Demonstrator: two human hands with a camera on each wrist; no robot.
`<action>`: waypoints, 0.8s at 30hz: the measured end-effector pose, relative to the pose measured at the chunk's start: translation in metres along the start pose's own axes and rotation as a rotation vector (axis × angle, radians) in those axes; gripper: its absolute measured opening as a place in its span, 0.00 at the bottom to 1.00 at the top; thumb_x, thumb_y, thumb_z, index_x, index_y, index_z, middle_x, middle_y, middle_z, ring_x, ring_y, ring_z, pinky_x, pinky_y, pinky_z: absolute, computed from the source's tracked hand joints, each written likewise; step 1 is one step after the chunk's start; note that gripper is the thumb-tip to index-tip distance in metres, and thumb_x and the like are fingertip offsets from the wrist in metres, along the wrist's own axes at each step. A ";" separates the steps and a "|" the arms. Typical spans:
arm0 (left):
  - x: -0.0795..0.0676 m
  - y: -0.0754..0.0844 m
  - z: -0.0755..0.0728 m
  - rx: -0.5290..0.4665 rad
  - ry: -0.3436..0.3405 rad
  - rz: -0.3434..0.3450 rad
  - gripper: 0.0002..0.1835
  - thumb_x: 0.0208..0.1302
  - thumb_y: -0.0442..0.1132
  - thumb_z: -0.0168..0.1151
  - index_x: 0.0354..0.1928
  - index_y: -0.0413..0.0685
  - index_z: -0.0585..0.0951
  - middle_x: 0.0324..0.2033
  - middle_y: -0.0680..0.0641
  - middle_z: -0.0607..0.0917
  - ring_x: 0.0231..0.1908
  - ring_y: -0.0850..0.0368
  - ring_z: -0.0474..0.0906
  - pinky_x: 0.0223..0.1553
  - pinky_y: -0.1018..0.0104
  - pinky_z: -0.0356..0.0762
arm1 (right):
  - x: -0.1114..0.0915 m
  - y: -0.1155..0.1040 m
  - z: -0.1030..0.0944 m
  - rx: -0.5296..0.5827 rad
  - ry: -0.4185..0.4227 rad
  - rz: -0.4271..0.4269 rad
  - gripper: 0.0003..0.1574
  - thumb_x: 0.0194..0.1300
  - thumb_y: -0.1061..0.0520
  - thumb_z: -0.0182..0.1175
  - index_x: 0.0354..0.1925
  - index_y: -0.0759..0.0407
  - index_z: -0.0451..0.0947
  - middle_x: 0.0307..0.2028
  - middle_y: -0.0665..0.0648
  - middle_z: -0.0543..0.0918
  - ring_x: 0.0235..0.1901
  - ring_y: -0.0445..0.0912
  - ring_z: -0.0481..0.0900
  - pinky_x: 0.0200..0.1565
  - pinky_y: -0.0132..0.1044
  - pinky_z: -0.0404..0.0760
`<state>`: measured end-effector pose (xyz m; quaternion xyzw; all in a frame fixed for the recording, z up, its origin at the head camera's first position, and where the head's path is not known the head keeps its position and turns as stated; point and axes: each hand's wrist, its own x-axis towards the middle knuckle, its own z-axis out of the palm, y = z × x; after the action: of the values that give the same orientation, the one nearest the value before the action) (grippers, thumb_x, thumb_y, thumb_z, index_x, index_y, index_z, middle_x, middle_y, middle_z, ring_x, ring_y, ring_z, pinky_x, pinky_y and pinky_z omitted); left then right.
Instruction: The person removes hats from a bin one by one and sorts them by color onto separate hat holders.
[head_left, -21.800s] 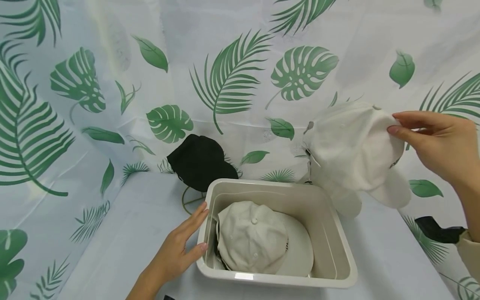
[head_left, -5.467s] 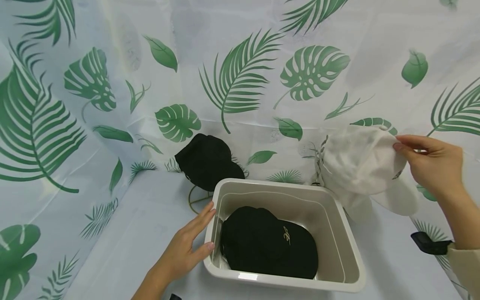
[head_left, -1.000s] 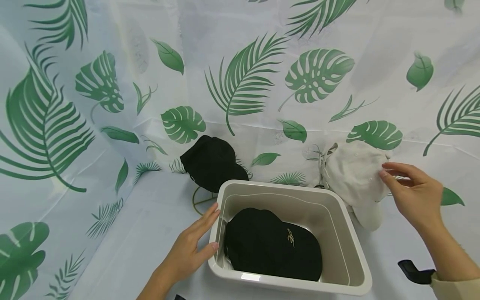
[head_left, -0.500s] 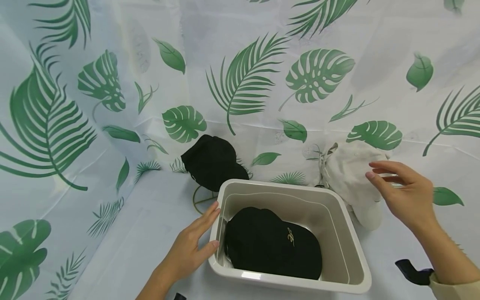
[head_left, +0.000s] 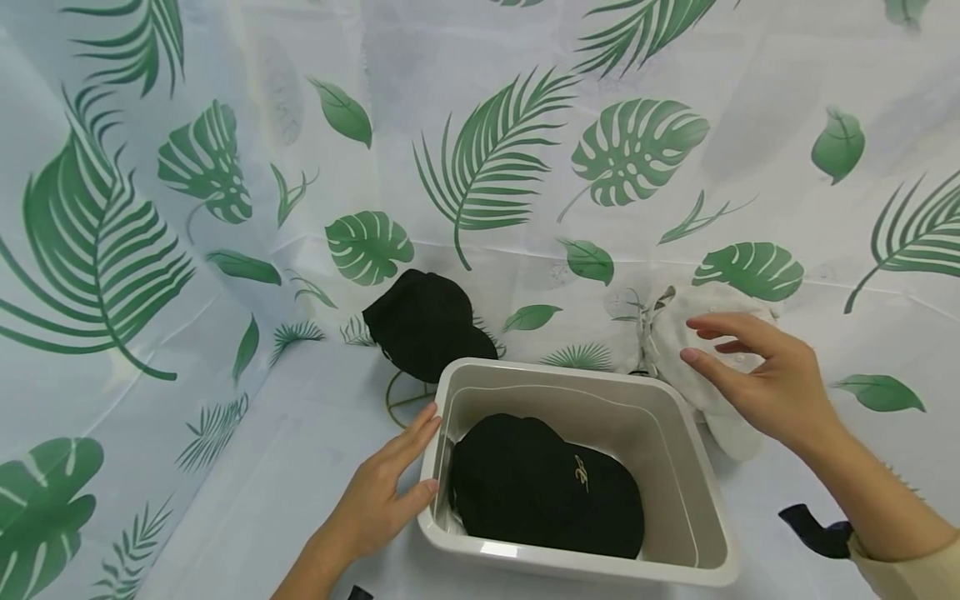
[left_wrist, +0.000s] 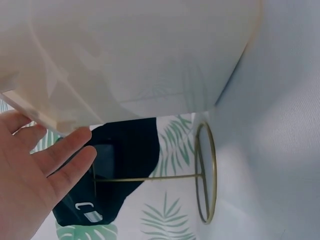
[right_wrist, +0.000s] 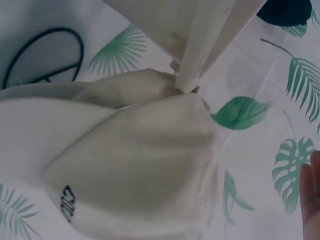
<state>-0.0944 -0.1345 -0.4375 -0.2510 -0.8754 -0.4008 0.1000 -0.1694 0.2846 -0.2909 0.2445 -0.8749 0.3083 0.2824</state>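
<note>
Left hand [head_left: 375,492] straight-fingered against bin [head_left: 663,492] at lower centre, black cap [head_left: 543,492] inside, right hand [head_left: 776,387] loosely curved, thumb apart, in front of white cap [head_left: 667,342] at centre right.

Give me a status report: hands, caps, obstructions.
Left hand against side of bin. Right hand holding nothing, near white cap. Black cap lying in bin. Nothing seen covering bin's opening.
</note>
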 end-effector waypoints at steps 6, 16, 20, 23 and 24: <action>0.000 0.000 -0.001 -0.003 0.001 0.000 0.36 0.62 0.45 0.56 0.72 0.59 0.58 0.72 0.57 0.54 0.69 0.59 0.55 0.61 0.47 0.65 | 0.007 -0.013 0.012 -0.026 -0.095 -0.119 0.37 0.39 0.69 0.75 0.52 0.56 0.80 0.47 0.51 0.83 0.46 0.32 0.76 0.44 0.17 0.71; 0.001 -0.001 -0.001 -0.035 -0.020 -0.018 0.36 0.63 0.45 0.56 0.72 0.58 0.58 0.72 0.58 0.54 0.69 0.59 0.54 0.61 0.46 0.64 | 0.005 -0.028 0.029 -0.092 -0.228 -0.176 0.43 0.40 0.54 0.77 0.57 0.52 0.76 0.53 0.48 0.80 0.47 0.39 0.77 0.48 0.18 0.68; 0.001 -0.001 -0.001 -0.035 -0.026 -0.016 0.35 0.64 0.46 0.55 0.72 0.58 0.58 0.72 0.57 0.53 0.69 0.58 0.55 0.61 0.47 0.64 | 0.003 -0.030 0.035 -0.097 -0.277 -0.182 0.44 0.42 0.51 0.77 0.59 0.50 0.74 0.54 0.46 0.78 0.52 0.42 0.76 0.52 0.21 0.67; 0.000 -0.002 0.000 -0.038 -0.021 -0.021 0.35 0.63 0.46 0.56 0.72 0.60 0.57 0.72 0.58 0.53 0.69 0.60 0.54 0.62 0.48 0.63 | 0.001 -0.031 0.040 -0.103 -0.317 -0.160 0.44 0.44 0.46 0.75 0.61 0.46 0.72 0.55 0.44 0.77 0.53 0.41 0.75 0.51 0.30 0.72; 0.000 -0.002 0.000 -0.038 -0.020 -0.025 0.36 0.63 0.46 0.56 0.72 0.61 0.57 0.72 0.59 0.53 0.69 0.61 0.54 0.62 0.48 0.63 | 0.001 -0.032 0.041 -0.104 -0.330 -0.149 0.44 0.45 0.45 0.75 0.61 0.45 0.71 0.56 0.43 0.77 0.54 0.41 0.75 0.51 0.33 0.73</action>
<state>-0.0954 -0.1358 -0.4387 -0.2459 -0.8716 -0.4163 0.0815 -0.1649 0.2347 -0.3044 0.3408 -0.9036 0.1968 0.1693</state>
